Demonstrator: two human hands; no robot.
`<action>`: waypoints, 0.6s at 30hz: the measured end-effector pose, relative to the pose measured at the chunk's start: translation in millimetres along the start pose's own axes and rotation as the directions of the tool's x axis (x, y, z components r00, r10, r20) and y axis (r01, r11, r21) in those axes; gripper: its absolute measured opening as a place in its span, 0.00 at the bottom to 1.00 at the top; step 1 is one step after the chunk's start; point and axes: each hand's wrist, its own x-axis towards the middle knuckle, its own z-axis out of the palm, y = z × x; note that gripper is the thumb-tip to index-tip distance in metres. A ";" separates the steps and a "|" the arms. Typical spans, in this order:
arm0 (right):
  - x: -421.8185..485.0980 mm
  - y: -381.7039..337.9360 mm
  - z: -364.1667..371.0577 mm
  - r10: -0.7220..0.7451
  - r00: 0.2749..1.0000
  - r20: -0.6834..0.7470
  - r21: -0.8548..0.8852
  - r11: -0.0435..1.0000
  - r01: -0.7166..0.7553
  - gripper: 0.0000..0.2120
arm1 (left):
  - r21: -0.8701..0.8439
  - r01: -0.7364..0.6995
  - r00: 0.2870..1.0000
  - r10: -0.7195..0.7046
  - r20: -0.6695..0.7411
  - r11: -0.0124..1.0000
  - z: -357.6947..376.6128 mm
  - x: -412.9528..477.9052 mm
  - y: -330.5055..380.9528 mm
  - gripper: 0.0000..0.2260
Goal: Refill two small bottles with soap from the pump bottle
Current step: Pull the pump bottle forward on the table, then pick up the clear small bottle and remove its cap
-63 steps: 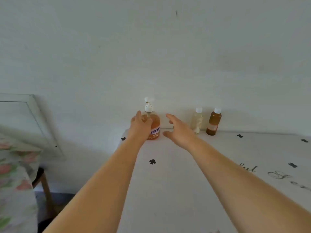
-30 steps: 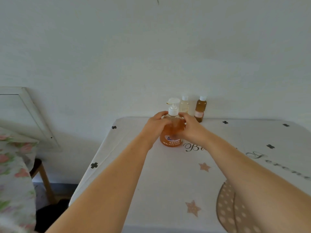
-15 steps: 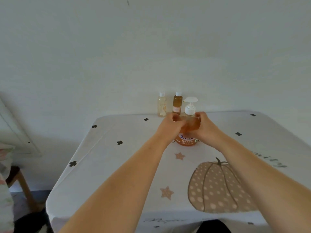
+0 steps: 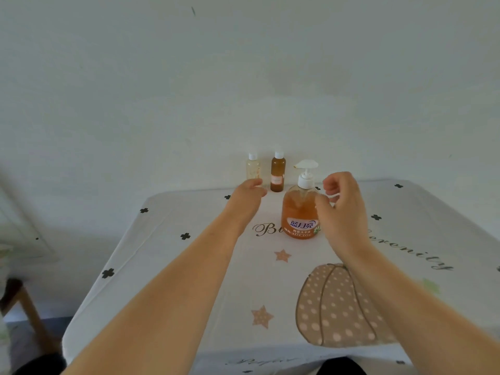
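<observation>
An orange pump bottle [image 4: 299, 212] with a white pump head stands upright on the table [image 4: 189, 266], near its middle. Two small white-capped bottles stand at the back by the wall: a pale yellow bottle [image 4: 253, 169] and, to its right, a brown bottle [image 4: 278, 171]. My left hand [image 4: 247, 197] stretches out with relaxed fingers, its tips just in front of the pale bottle's base and apart from the pump bottle. My right hand [image 4: 342, 207] hovers at the pump bottle's right side. Its fingers are loosely curled and hold nothing.
A white cloth with a pumpkin print [image 4: 335, 304], stars and lettering covers the table. The wall rises right behind the small bottles. A wooden stool leg [image 4: 29, 309] stands on the floor to the left, below the table's left edge.
Both hands gripped the pump bottle and brought it from the back toward the table's middle. Now both have let go, and my left hand has moved toward the small bottles.
</observation>
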 end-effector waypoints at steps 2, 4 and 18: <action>-4.1 -9.9 10.3 -0.035 0.998 0.051 0.037 0.999 0.033 0.08 | -0.033 0.012 0.999 -0.013 -0.031 0.999 -11.2 7.1 0.0 0.19; -5.2 -19.3 28.0 -0.024 0.988 0.155 0.061 0.998 0.015 0.12 | -0.065 0.021 0.999 -0.024 -0.049 0.998 -21.5 14.0 0.3 0.19; 71.7 -16.5 151.6 0.431 0.817 0.383 0.099 0.860 -0.500 0.22 | -0.056 0.017 0.999 -0.020 -0.048 0.998 -38.3 72.9 -4.7 0.22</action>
